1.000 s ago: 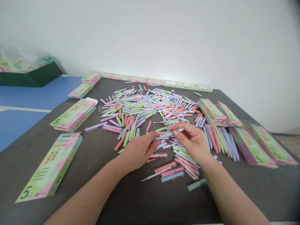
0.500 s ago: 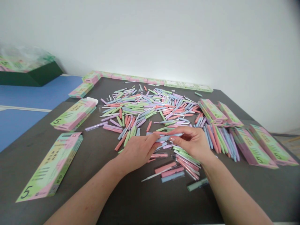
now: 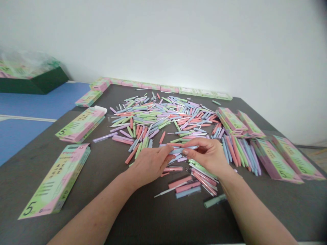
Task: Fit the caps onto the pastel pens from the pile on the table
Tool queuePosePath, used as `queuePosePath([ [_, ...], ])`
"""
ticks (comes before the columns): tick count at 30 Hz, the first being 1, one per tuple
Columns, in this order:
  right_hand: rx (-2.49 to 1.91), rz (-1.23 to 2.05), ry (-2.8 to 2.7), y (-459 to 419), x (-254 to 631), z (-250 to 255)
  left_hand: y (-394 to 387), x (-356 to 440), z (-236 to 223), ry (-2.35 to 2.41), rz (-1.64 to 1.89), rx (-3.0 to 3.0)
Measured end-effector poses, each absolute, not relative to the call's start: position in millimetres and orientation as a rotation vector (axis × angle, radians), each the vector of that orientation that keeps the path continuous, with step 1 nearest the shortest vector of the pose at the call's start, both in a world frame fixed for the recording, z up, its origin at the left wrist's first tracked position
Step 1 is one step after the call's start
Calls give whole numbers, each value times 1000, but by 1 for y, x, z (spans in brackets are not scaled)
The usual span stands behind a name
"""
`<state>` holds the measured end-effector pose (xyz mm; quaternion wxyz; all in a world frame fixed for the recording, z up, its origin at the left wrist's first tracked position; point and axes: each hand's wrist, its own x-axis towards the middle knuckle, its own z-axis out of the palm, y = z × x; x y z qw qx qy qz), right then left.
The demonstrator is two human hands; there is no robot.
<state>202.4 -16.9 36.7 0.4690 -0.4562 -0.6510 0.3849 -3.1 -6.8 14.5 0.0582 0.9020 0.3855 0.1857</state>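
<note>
A light blue pen (image 3: 184,149) is pinched at both ends, just above the dark table (image 3: 107,177). My left hand (image 3: 150,164) grips its left end with thumb and fingers closed. My right hand (image 3: 208,156) grips its right end with fingers curled round it. Under and behind both hands lies a wide heap of pastel pens (image 3: 158,117) in pink, green, blue and purple. A small row of pens (image 3: 185,186) sits just in front of my hands.
Pastel printed boxes lie flat at the left (image 3: 55,182) (image 3: 80,125) and stand in a row at the right (image 3: 274,160). More boxes (image 3: 163,88) line the table's far edge. A neat row of pens (image 3: 240,149) lies right of my hand. A green crate (image 3: 30,80) sits far left.
Both hands have drawn a little closer together on the blue pen, and the pen sits slightly lower. Nothing else has moved.
</note>
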Motion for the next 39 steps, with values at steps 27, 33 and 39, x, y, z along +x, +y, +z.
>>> queuePosePath([
  [27,-1113,696,-1877,-14,218,36,-4,-4,21,1202,479,2735],
  [33,-1142,689,-1868,-12,217,30,-4,-4,18,1232,426,2778],
  [39,-1144,747,-1847,-11,216,28,-5,-4,17,1238,420,2817],
])
